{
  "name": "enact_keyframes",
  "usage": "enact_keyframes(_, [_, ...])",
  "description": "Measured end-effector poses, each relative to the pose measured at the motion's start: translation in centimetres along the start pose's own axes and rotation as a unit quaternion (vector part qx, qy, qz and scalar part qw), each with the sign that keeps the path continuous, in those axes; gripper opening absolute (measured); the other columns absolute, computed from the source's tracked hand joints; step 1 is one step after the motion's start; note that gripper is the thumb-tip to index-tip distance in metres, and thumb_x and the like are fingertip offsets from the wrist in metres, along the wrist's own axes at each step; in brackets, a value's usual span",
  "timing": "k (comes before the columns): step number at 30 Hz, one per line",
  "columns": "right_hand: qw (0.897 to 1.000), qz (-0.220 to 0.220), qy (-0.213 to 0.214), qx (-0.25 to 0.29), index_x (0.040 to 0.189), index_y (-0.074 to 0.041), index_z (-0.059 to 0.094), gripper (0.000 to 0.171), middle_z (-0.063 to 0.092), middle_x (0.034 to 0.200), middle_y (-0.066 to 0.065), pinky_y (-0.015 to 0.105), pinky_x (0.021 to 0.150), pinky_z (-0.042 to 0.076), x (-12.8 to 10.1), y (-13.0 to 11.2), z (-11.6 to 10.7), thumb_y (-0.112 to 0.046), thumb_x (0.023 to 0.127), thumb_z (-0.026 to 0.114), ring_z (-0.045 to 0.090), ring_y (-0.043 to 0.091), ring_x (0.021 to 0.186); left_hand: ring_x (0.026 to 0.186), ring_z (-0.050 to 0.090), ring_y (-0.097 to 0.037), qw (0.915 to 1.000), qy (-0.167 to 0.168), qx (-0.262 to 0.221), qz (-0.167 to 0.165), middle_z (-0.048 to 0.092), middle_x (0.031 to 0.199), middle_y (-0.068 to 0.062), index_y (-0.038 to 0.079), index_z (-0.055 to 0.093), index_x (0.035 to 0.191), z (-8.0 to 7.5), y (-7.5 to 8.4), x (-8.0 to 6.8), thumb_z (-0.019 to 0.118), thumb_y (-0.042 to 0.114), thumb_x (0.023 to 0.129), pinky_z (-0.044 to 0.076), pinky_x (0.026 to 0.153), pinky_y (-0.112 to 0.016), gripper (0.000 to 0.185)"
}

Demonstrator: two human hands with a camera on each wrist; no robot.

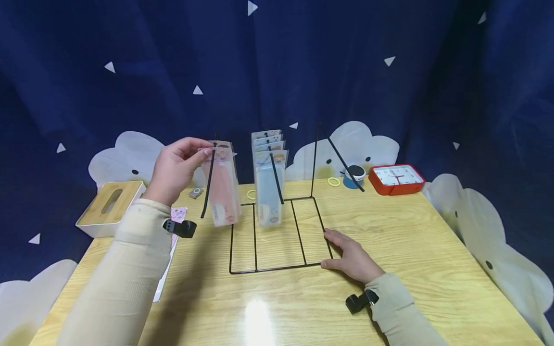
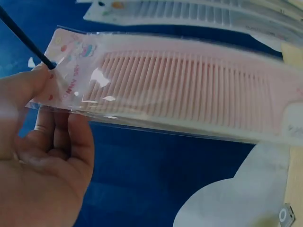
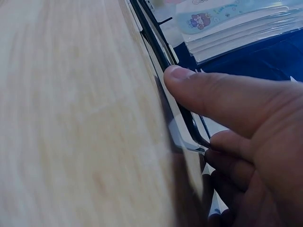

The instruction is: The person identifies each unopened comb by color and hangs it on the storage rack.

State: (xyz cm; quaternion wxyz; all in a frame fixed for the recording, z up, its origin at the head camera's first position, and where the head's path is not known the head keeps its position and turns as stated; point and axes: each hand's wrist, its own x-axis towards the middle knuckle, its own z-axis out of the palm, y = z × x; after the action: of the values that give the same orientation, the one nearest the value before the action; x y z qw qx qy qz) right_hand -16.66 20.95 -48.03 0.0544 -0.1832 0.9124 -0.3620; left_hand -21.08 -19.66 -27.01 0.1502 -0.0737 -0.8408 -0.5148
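Note:
In the head view my left hand [image 1: 177, 166] pinches the top of a clear packet holding a pink comb [image 1: 223, 192], which hangs on the left hook of a black wire display rack [image 1: 255, 240]. The left wrist view shows the comb's teeth [image 2: 180, 85] through the film and the hook rod [image 2: 26, 40] passing through the packet's hole. Another pink packet shows behind it. Several packets with blue combs [image 1: 269, 192] hang on the middle hook. My right hand [image 1: 352, 257] holds the rack's front right corner, thumb on the front bar [image 3: 156, 47] and fingers at the side. The right hook [image 1: 344, 156] carries nothing.
A tissue box with a wooden lid [image 1: 110, 206] stands at the left, a printed packet [image 1: 175, 226] by my left forearm. Along the back are a small grey clip-like gadget [image 1: 196, 192], yellow rings [image 1: 333, 181], a blue-and-white round device [image 1: 355, 177] and a red clock [image 1: 396, 179].

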Motion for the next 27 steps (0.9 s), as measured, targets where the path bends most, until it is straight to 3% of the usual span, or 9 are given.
enact_keyframes(6, [1.000, 0.006, -0.002, 0.000, 0.149, 0.001, 0.045, 0.085, 0.039, 0.158, 0.015, 0.058, 0.114, 0.029, 0.1, 0.0, 0.1, -0.032, 0.082, 0.085, 0.031, 0.039, 0.146, 0.090, 0.058, -0.016, 0.9999, 0.009, 0.008, 0.011, 0.066, 0.097, 0.000, 0.012, 0.071, 0.118, -0.2, -0.5, 0.4, 0.066, 0.032, 0.098, 0.045, 0.071, -0.022, 0.028])
enact_keyframes(10, [1.000, 0.007, -0.001, 0.003, 0.149, 0.000, 0.045, 0.085, 0.039, 0.158, 0.015, 0.057, 0.115, 0.029, 0.2, 0.1, 0.1, -0.031, 0.081, 0.085, 0.031, 0.038, 0.146, 0.089, 0.056, -0.012, 0.9990, 0.040, -0.008, 0.018, 0.064, 0.098, 0.005, 0.011, 0.067, 0.120, -0.6, -1.8, 0.0, 0.065, 0.034, 0.099, 0.044, 0.072, -0.023, 0.031])
enact_keyframes(12, [1.000, 0.006, -0.002, 0.001, 0.149, 0.001, 0.045, 0.085, 0.039, 0.158, 0.015, 0.057, 0.115, 0.029, 0.2, 0.1, 0.0, -0.032, 0.081, 0.085, 0.031, 0.039, 0.146, 0.091, 0.056, -0.011, 0.9978, 0.057, -0.031, 0.009, 0.063, 0.100, 0.007, 0.011, 0.065, 0.121, -1.0, -3.4, -0.3, 0.062, 0.032, 0.101, 0.045, 0.074, -0.021, 0.029])
enact_keyframes(15, [1.000, 0.009, 0.000, 0.000, 0.149, 0.000, 0.045, 0.085, 0.039, 0.158, 0.015, 0.056, 0.115, 0.028, 0.2, 0.1, 0.0, -0.031, 0.081, 0.085, 0.031, 0.038, 0.146, 0.092, 0.058, -0.009, 0.9952, 0.074, -0.057, -0.027, 0.063, 0.102, 0.006, 0.009, 0.062, 0.121, -1.6, -7.2, -1.1, 0.059, 0.029, 0.103, 0.048, 0.076, -0.019, 0.027])
enact_keyframes(18, [1.000, 0.010, 0.001, 0.000, 0.149, 0.000, 0.045, 0.085, 0.039, 0.158, 0.015, 0.057, 0.115, 0.028, 0.2, 0.1, 0.0, -0.031, 0.081, 0.085, 0.031, 0.038, 0.146, 0.098, 0.059, -0.011, 0.9928, 0.076, -0.027, -0.089, 0.064, 0.112, -0.005, 0.003, 0.059, 0.125, -1.9, -12.0, -2.5, 0.057, 0.025, 0.104, 0.050, 0.078, -0.019, 0.031])
enact_keyframes(21, [1.000, 0.014, -0.004, 0.004, 0.150, -0.002, 0.044, 0.086, 0.038, 0.158, 0.014, 0.057, 0.115, 0.028, 0.2, 0.2, 0.0, -0.032, 0.081, 0.085, 0.030, 0.038, 0.147, 0.114, 0.058, -0.024, 0.9836, 0.048, 0.044, -0.168, 0.057, 0.133, -0.019, -0.002, 0.052, 0.136, -2.2, -16.1, -4.3, 0.054, 0.023, 0.104, 0.050, 0.088, -0.030, 0.040])
enact_keyframes(23, [1.000, 0.015, -0.007, 0.006, 0.151, -0.002, 0.043, 0.087, 0.037, 0.159, 0.014, 0.057, 0.115, 0.028, 0.3, 0.2, 0.1, -0.034, 0.081, 0.085, 0.029, 0.038, 0.147, 0.126, 0.051, -0.038, 0.9742, 0.007, 0.091, -0.206, 0.047, 0.146, -0.026, -0.002, 0.047, 0.142, -2.4, -18.3, -5.3, 0.052, 0.022, 0.104, 0.046, 0.099, -0.043, 0.045])
enact_keyframes(27, [1.000, 0.015, -0.007, 0.008, 0.151, -0.002, 0.043, 0.087, 0.037, 0.159, 0.014, 0.058, 0.115, 0.027, 0.2, 0.3, 0.2, -0.034, 0.081, 0.084, 0.029, 0.038, 0.147, 0.138, 0.034, -0.052, 0.9616, -0.080, 0.156, -0.211, 0.030, 0.153, -0.036, -0.007, 0.035, 0.149, -2.5, -20.7, -6.0, 0.052, 0.020, 0.102, 0.030, 0.111, -0.061, 0.056])
